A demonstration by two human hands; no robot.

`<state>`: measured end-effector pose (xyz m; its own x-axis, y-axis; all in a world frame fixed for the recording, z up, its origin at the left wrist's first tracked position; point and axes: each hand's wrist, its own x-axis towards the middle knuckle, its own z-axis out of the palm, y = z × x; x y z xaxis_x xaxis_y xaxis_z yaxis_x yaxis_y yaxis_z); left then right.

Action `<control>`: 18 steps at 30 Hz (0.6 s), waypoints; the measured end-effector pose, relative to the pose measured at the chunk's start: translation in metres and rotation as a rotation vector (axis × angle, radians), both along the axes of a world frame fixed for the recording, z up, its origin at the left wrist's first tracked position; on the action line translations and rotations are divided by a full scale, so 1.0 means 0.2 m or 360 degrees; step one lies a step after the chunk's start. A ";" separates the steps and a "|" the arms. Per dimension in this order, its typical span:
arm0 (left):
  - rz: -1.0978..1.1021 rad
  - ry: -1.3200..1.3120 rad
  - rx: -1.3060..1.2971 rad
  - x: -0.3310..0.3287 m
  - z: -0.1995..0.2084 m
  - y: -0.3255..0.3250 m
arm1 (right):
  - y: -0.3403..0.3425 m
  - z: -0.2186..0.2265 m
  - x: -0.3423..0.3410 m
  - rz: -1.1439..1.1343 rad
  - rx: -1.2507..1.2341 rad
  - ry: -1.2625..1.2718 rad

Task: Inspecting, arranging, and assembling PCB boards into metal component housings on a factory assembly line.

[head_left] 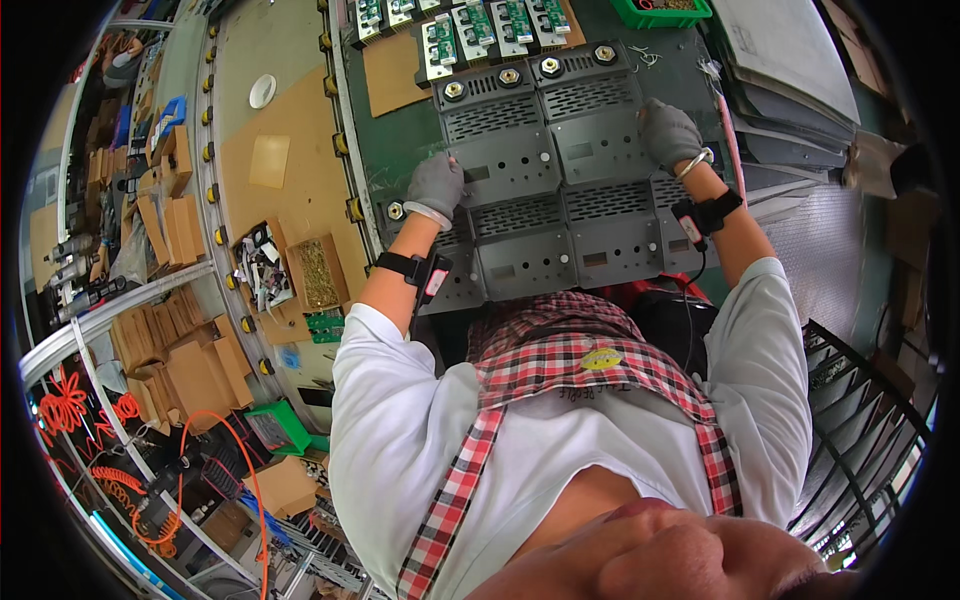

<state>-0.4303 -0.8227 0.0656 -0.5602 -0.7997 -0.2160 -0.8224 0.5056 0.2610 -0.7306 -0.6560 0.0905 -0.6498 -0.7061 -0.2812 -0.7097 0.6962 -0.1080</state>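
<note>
Grey-black sheet-metal panels with slotted vents and round holes lie side by side on the bench in front of me. My left hand [437, 183], in a grey glove, is closed at the left edge of the upper left metal panel [505, 165]. At the right edge of the upper right metal panel [598, 148], my gloved right hand [668, 133] is closed too. Fingertips of both hands are partly hidden. Large brass-coloured nuts [509, 77] sit along the panels' far edge. Nearer my body lies another row of metal panels [522, 262].
Green circuit boards on white-and-black units [473, 27] stand beyond the panels on cardboard. A green bin [662, 12] is at the far right, beside stacked grey sheets [790, 70]. To the left runs a roller-edged line with a box of small parts [318, 275].
</note>
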 end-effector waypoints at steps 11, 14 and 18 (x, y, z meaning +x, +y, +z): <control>0.0230 0.0436 -0.0022 0.56 0.22 -0.30 | 0.35 0.03 -0.58 -0.0240 -0.0611 -0.0163; 0.0341 0.0332 0.0091 0.73 0.12 -0.38 | 0.46 -0.09 -0.69 -0.0218 -0.0439 0.0073; 0.0326 0.0155 -0.0046 0.78 -0.05 -0.40 | 0.51 -0.25 -0.72 -0.0338 -0.0294 -0.0072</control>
<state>-0.2738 -0.9021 0.0565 -0.4025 -0.9040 -0.1442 -0.8803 0.3391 0.3317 -0.8743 -0.5537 0.0414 -0.7786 -0.5973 -0.1925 -0.5415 0.7945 -0.2750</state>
